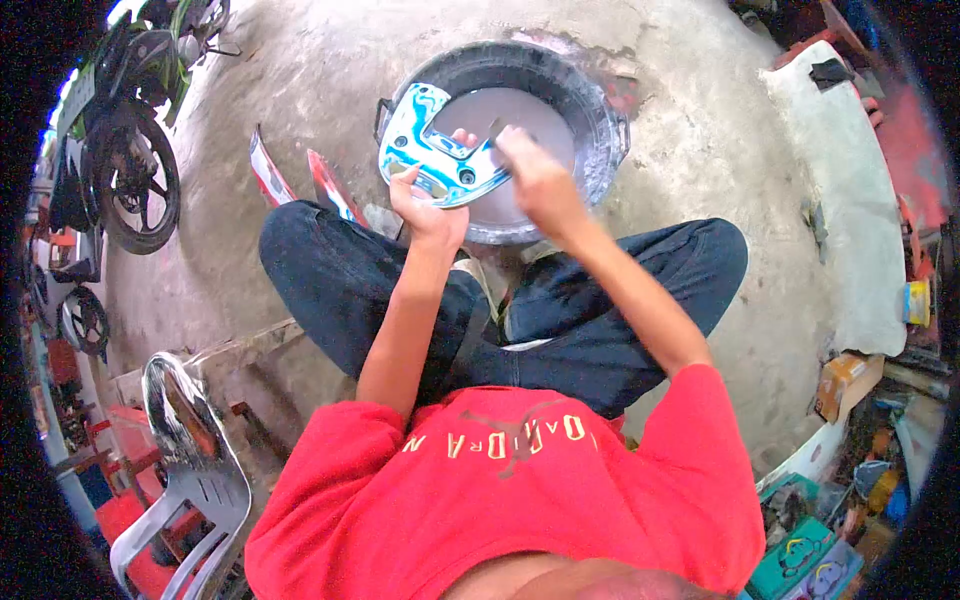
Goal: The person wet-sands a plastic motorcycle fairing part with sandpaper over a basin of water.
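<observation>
A U-shaped motorcycle grab rail [420, 150], patterned blue and white with bolt holes, is tilted over a round black tub [408, 84] of cloudy grey water [515, 110]. My left hand [430, 212] grips its lower near edge, thumb in front and fingertips showing through the gap. Against the rail's right arm, my right hand [540, 180] is closed on a small dark piece [496, 128] that looks like sandpaper. Most of that piece is hidden by my fingers. The tub stands on the floor just beyond my crossed legs.
Red and white body panels [335, 187] lie by my left knee. A motorcycle [130, 170] stands far left, and a white plastic chair [195, 470] at lower left. To the right are a pale slab [840, 200], a cardboard box [848, 385] and teal packages [800, 555].
</observation>
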`<move>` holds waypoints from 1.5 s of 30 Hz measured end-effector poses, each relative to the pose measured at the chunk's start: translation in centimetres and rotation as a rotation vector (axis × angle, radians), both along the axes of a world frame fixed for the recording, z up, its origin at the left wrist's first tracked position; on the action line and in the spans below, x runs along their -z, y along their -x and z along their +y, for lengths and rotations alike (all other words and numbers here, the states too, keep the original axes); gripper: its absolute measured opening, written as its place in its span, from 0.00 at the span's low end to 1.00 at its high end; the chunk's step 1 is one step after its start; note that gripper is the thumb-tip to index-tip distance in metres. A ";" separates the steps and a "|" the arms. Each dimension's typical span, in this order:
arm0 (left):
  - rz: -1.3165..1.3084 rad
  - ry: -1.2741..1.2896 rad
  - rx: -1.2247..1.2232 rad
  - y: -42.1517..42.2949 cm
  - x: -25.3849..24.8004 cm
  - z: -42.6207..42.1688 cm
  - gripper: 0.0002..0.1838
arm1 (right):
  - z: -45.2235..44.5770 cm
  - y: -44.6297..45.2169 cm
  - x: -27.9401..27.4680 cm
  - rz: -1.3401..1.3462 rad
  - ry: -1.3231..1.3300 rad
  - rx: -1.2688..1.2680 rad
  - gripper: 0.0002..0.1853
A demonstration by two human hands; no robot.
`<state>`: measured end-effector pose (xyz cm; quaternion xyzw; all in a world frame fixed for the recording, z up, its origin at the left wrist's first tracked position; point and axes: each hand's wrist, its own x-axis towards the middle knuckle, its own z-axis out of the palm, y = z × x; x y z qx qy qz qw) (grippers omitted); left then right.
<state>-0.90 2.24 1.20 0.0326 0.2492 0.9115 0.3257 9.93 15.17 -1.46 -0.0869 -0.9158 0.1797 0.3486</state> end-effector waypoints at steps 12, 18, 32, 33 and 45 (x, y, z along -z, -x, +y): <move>-0.024 -0.098 0.098 0.0 0.6 -0.1 0.39 | -4.5 -1.5 -2.3 -0.008 -0.114 -0.203 0.24; 0.017 -0.017 -0.002 -0.3 0.1 0.3 0.43 | 1.2 0.2 -0.4 -0.062 -0.015 0.048 0.24; -0.041 -0.115 0.094 0.6 0.9 -0.1 0.40 | -4.5 -0.6 -2.2 0.009 -0.198 -0.217 0.22; -0.006 -0.092 0.064 0.2 0.6 0.2 0.40 | -3.3 -0.5 -2.5 0.013 -0.166 -0.187 0.22; 0.055 -0.015 -0.009 -0.2 -1.2 0.0 0.42 | -1.1 -0.2 -2.5 -0.011 -0.006 -0.095 0.25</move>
